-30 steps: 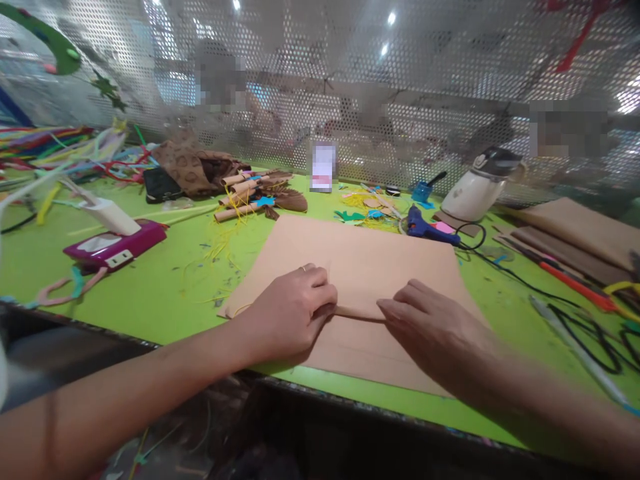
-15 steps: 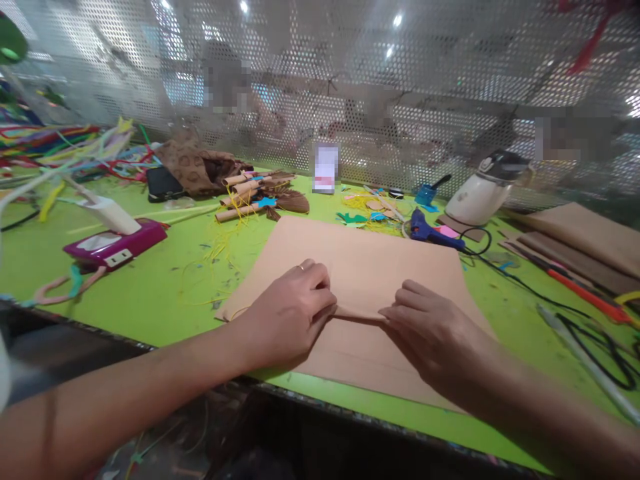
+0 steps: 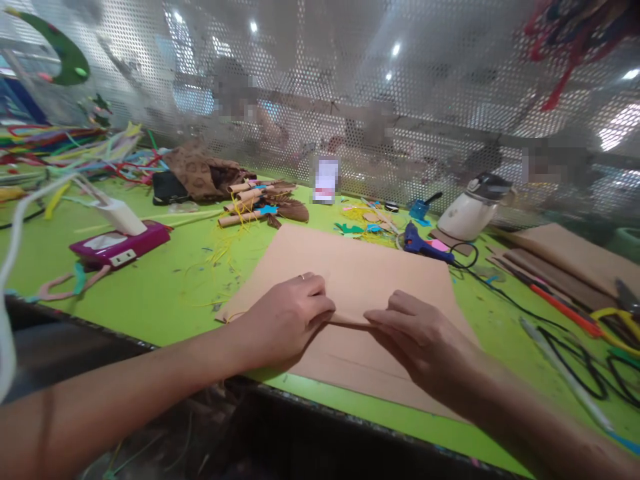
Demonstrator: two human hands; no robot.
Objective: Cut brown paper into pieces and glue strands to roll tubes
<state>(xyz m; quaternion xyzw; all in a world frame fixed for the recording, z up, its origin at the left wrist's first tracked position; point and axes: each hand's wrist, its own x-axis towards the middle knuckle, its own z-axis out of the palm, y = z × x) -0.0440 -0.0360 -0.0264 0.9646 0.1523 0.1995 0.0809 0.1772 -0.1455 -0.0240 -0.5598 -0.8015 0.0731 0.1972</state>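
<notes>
The green worktop (image 3: 150,293) carries everything and runs well out to both sides of the hands. On it, directly beneath the hands, lies a large tan paper sheet (image 3: 360,267), flat except for a raised crease along its near part. Beyond the right hand, stacked brown boards (image 3: 565,260) lie well apart from it. Beyond the left hand, a bundle of coloured craft strips (image 3: 65,150) spreads along the far edge. A white kettle (image 3: 473,210) stands beyond the right hand, near the perforated metal screen (image 3: 320,80). A magenta box (image 3: 120,243) sits to the outer side of the left hand, well clear. A blue glue gun (image 3: 425,243) lies just past the sheet's far edge.

The left hand (image 3: 287,320) pinches the crease of the sheet between thumb and fingers (a ring shows on one finger). The right hand (image 3: 425,340) grips the same crease just beside it, fingertips pressed on the fold; the two hands nearly touch.
</notes>
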